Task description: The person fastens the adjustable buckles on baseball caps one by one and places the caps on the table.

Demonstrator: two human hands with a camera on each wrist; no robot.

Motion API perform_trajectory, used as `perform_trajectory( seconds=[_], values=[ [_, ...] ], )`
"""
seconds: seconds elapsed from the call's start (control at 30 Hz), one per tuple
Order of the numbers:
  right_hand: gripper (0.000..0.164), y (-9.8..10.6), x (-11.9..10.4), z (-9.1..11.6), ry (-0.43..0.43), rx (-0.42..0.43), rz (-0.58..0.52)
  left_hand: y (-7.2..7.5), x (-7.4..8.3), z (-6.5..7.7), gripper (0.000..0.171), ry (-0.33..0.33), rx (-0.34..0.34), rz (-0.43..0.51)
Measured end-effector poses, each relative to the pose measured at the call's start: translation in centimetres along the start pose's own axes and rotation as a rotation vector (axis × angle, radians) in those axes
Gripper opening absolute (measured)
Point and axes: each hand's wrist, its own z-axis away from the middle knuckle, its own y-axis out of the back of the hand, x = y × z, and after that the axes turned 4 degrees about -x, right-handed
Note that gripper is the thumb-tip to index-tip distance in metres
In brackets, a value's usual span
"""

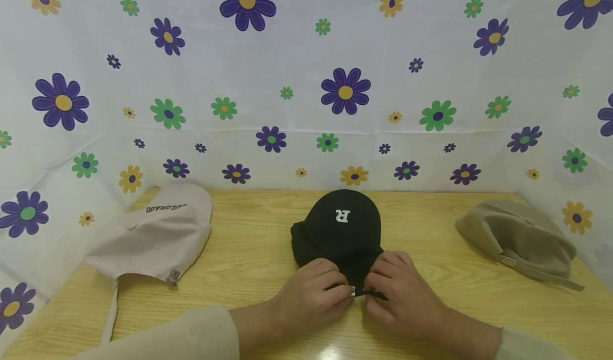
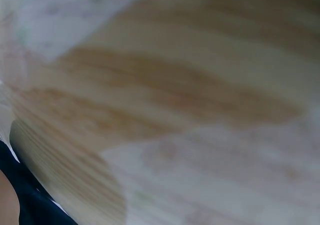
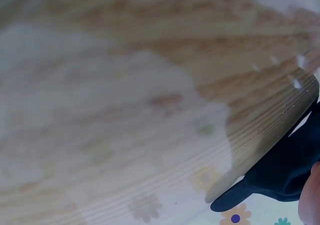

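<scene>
A black baseball cap [image 1: 342,237] with a white letter R sits in the middle of the wooden table, its back strap toward me. My left hand [image 1: 311,293] grips the strap on the left, beside a small metal buckle [image 1: 353,291]. On the other side, the fingers of my right hand [image 1: 404,293] pinch the strap [image 1: 378,294], whose dark end shows under them. Part of the black cap also appears at the edges of both wrist views, at the lower left in the left one and the lower right in the right one. My fingers hide much of the strap.
A pale pink cap [image 1: 158,237] lies at the left, its strap hanging toward the near edge. At the right rests an olive-tan cap [image 1: 522,237]. A white flowered cloth [image 1: 297,57] rises behind and along both sides of the table [image 1: 249,237].
</scene>
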Motion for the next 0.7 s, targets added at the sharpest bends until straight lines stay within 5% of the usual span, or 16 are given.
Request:
perform_trajectory(
  seconds=[0.23,0.7],
  values=[
    [0.017,-0.03,0.03,0.11,0.001,0.016,-0.009,0.04,0.02,-0.03,0.004,-0.012,0.030,0.010],
    [0.024,-0.40,0.00,0.58,-0.017,-0.049,0.003,-0.22,0.32,0.24,0.017,-0.035,0.070,0.007]
  ],
)
